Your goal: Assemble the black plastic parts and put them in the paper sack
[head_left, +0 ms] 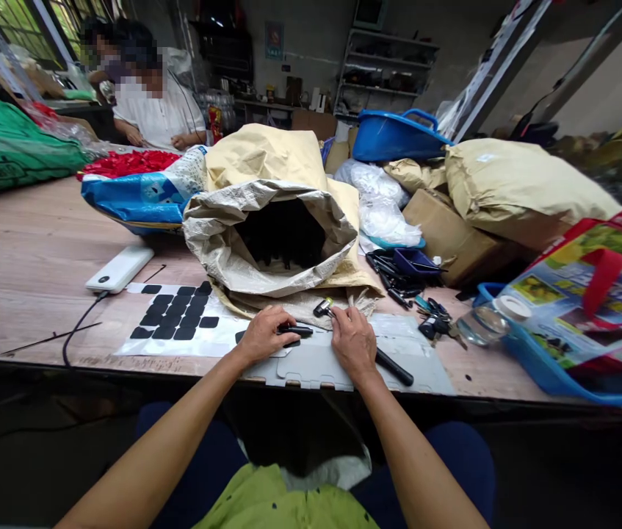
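Observation:
My left hand [263, 336] is closed on a small black plastic piece [298, 330] at the front of the grey board [311, 367]. In my right hand [353, 339] is a small hammer; its metal head [322, 307] points away from me and its black handle [394, 366] comes out below the palm. Just beyond both hands a large woven sack [217, 250] lies with its mouth rolled open toward me, dark pieces inside. To the left of my left hand, rows of black rounded pads [175, 312] sit on a white sheet [139, 347].
A white power bank [120, 269] with a cable lies left. Behind it stands a blue bag [123, 198] of red pieces. Black pens [391, 283], keys [436, 323], a clear jar [481, 325] and a blue basket [542, 360] are right. A person [156, 114] sits across the table.

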`<state>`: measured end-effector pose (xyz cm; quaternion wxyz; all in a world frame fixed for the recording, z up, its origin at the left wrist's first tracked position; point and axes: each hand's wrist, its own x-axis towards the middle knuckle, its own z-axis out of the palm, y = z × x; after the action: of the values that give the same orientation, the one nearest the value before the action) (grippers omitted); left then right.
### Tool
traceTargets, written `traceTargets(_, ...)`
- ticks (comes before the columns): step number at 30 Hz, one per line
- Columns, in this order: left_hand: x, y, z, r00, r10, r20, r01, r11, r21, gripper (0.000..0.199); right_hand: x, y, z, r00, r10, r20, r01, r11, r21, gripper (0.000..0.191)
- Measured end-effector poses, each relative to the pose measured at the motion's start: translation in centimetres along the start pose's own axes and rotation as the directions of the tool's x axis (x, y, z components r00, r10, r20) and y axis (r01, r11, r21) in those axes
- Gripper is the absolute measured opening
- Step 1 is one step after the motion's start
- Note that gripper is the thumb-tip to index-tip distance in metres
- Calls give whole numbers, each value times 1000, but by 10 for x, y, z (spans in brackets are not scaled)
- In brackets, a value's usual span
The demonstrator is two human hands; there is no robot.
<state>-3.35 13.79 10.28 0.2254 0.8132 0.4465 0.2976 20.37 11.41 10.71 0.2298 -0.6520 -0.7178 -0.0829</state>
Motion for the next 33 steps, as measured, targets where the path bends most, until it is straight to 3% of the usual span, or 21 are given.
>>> traceTargets(7,2,1,-4,1000,-11,-12,10,996,-85,21,2,-1,-16,998,62,3,-62,978,198,31)
traceTargets(11,2,1,-4,1000,-21,-13,20,994,-112,18,-8,-20,-33,997,65,-37,-42,902,430,34)
traceTargets(14,1,0,-4,1000,-24,-12,22,993,-117,16,-17,-36,-38,1000,15,5,-15,853,522,33)
traceTargets(18,1,-1,-5,1000,-16,-4,15,993,-119,20,-25,-51,-40,998,-24,53,-7,854,520,33)
traceTargets(22,1,-1,-5,1000,-16,0,16,991,-136,18,-27,-59,-42,999,-34,-21,40,867,497,36)
traceTargets(27,1,-2,-4,999,-31,-13,29,991,-131,18,-30,-57,-41,998,-42,55,17,916,401,34)
traceTargets(33,1,-4,-2,1000,-25,-18,22,990,-138,16,-32,-51,-45,1000,-6,-8,9,908,419,36)
